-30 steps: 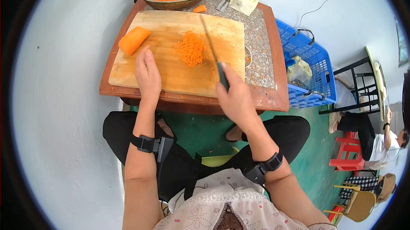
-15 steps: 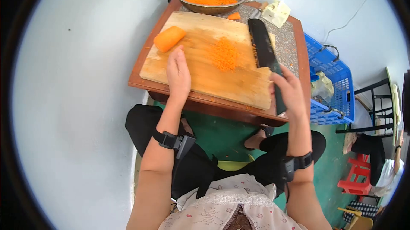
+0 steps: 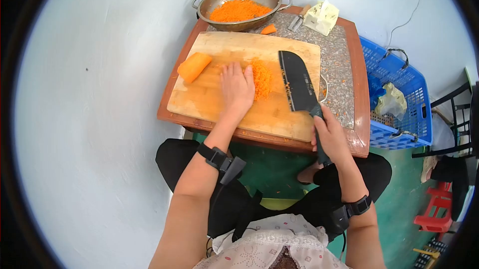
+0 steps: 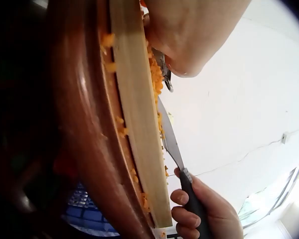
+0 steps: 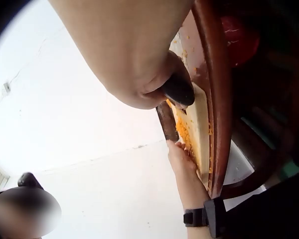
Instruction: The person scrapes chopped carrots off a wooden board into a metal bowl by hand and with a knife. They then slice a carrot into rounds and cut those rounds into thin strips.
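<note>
My left hand (image 3: 237, 88) lies with outstretched fingers over the wooden cutting board (image 3: 204, 102), against the left side of a heap of finely chopped carrot (image 3: 262, 80). My right hand (image 3: 331, 136) grips a cleaver by its dark handle (image 4: 193, 204). The broad black blade (image 3: 298, 82) is held over the right part of the board, with carrot bits along its edge. Left of the left hand rests a thick piece of carrot (image 3: 193, 67). In the right wrist view the handle's dark butt (image 5: 179, 90) sticks out of the right hand.
Behind the board stands a two-handled metal pan (image 3: 275, 0) holding more chopped carrot. A small carrot end (image 3: 268, 29), a peeler-like tool (image 3: 296, 21) and a pale packet (image 3: 322, 17) lie nearby. A blue crate (image 3: 416, 109) stands right of the table.
The cleaver has moved off the heap to the right and its blade has turned flatter. My left hand has shifted right from beside the carrot piece to the chopped heap.
</note>
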### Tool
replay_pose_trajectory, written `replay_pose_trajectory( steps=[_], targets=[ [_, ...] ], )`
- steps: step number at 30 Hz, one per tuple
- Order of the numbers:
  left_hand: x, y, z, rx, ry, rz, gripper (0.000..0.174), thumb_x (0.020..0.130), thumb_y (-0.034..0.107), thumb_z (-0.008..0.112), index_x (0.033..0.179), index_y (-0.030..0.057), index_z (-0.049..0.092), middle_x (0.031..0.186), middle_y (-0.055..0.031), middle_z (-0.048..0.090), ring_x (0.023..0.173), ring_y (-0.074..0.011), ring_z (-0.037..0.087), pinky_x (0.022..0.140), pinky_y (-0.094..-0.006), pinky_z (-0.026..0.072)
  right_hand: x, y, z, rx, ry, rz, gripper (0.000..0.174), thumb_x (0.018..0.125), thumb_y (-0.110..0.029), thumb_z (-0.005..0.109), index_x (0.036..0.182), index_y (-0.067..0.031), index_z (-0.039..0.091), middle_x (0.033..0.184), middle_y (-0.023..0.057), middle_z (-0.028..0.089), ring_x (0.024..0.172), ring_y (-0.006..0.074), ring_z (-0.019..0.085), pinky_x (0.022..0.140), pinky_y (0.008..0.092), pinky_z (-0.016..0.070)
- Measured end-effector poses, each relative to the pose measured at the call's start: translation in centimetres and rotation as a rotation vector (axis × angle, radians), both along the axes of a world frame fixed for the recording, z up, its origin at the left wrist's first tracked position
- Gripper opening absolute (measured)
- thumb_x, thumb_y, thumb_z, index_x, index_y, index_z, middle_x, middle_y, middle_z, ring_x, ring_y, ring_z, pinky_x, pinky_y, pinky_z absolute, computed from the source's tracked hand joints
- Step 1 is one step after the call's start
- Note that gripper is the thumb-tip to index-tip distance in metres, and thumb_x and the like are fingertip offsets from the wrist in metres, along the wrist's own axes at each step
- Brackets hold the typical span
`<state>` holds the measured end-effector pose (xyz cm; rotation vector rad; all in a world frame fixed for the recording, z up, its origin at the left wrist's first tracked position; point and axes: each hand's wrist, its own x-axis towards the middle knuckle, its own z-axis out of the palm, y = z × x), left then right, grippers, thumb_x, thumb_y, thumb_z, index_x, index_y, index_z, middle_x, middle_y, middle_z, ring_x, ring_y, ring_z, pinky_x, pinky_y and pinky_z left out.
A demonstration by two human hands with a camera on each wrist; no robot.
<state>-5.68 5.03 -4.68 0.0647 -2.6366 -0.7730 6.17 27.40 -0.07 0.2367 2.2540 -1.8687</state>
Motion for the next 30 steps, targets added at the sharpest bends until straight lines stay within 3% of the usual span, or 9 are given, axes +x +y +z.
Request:
replay_pose_trajectory(
  steps=[4, 8, 13, 15, 17, 20, 24, 30],
  targets=[
    [-0.9, 2.2, 0.6, 0.093, -0.029, -0.08, 0.048, 0.098, 0.031, 0.038, 0.123, -0.0086, 0.049, 0.13, -0.0269, 0.048, 0.128, -0.0435, 0.038, 0.108, -0.0468, 0.0278, -1.0, -2.4, 1.2, 0.13, 0.037, 0.068, 0.047, 0.095, -0.013, 0.047, 0.137, 0.0044, 0.035, 0.067, 0.0146, 0.058, 0.046, 0.0172, 0.056, 0.042, 0.0316, 0.0482],
    [-0.7, 3.3, 1.2, 0.415, -0.029, -0.154, 0.047, 0.1, 0.029, 0.036, 0.126, -0.0073, 0.049, 0.131, -0.0249, 0.049, 0.127, -0.0376, 0.042, 0.108, -0.0406, 0.0302, -1.6, -4.0, 1.0, 0.132, 0.062, 0.123, 0.05, 0.093, -0.01, 0.049, 0.136, 0.008, 0.033, 0.07, 0.0159, 0.059, 0.046, 0.0186, 0.056, 0.043, 0.0322, 0.0487],
    [-2.3, 4.3, -1.4, 0.883, 0.088, -0.17, 0.049, 0.101, 0.03, 0.034, 0.131, -0.0063, 0.046, 0.135, -0.022, 0.048, 0.126, -0.0306, 0.045, 0.108, -0.0351, 0.0312, -2.0, -5.5, 0.0, -0.083, 0.075, 0.125, 0.05, 0.093, -0.01, 0.049, 0.138, 0.0054, 0.032, 0.073, 0.0111, 0.056, 0.046, 0.0143, 0.053, 0.042, 0.03, 0.0464],
    [-2.4, 4.4, -1.5, 0.9, 0.088, -0.168, 0.048, 0.101, 0.029, 0.034, 0.13, -0.0067, 0.047, 0.135, -0.022, 0.048, 0.127, -0.0308, 0.044, 0.107, -0.0348, 0.0312, -2.0, -5.6, -0.5, -0.204, 0.04, 0.105, 0.05, 0.094, -0.01, 0.049, 0.139, 0.0034, 0.032, 0.072, 0.0079, 0.054, 0.046, 0.0123, 0.051, 0.041, 0.0286, 0.0452],
    [-2.0, 4.2, -0.1, 0.904, 0.053, -0.143, 0.049, 0.101, 0.03, 0.035, 0.131, -0.0071, 0.046, 0.135, -0.0235, 0.047, 0.129, -0.0327, 0.042, 0.108, -0.0356, 0.03, -2.3, -5.8, -0.7, -0.335, 0.008, 0.082, 0.05, 0.094, -0.011, 0.049, 0.14, 0.0012, 0.032, 0.07, 0.0046, 0.051, 0.046, 0.0106, 0.05, 0.04, 0.0271, 0.044],
    [-2.4, 4.2, 0.5, 0.594, 0.013, -0.192, 0.051, 0.098, 0.032, 0.04, 0.132, -0.0063, 0.045, 0.138, -0.0272, 0.042, 0.132, -0.0388, 0.035, 0.111, -0.0403, 0.0258, -2.4, -5.6, 0.1, -0.345, -0.08, 0.086, 0.046, 0.095, -0.01, 0.046, 0.139, -0.0041, 0.034, 0.07, 0.0023, 0.048, 0.049, 0.0092, 0.05, 0.042, 0.0244, 0.0449],
    [-2.4, 5.6, 2.1, 0.308, 0.029, -0.19, 0.053, 0.094, 0.032, 0.048, 0.133, -0.0035, 0.045, 0.142, -0.0315, 0.033, 0.134, -0.0492, 0.025, 0.111, -0.0494, 0.0209, -3.1, -5.4, 1.3, -0.304, 0.003, 0.097, 0.051, 0.094, -0.01, 0.048, 0.141, 0.0009, 0.03, 0.064, 0.0024, 0.049, 0.046, 0.01, 0.049, 0.04, 0.0263, 0.043],
    [-8.3, 5.3, 8.4, 0.075, 0.306, -0.241, 0.043, 0.094, 0.02, 0.046, 0.127, -0.007, 0.047, 0.135, -0.0318, 0.041, 0.13, -0.0511, 0.03, 0.109, -0.0519, 0.0239, -9.1, -5.3, 5.4, -0.276, 0.211, 0.168, 0.047, 0.094, -0.01, 0.048, 0.137, 0.0026, 0.034, 0.069, 0.0029, 0.051, 0.044, 0.0096, 0.049, 0.04, 0.0263, 0.0415]
  ],
)
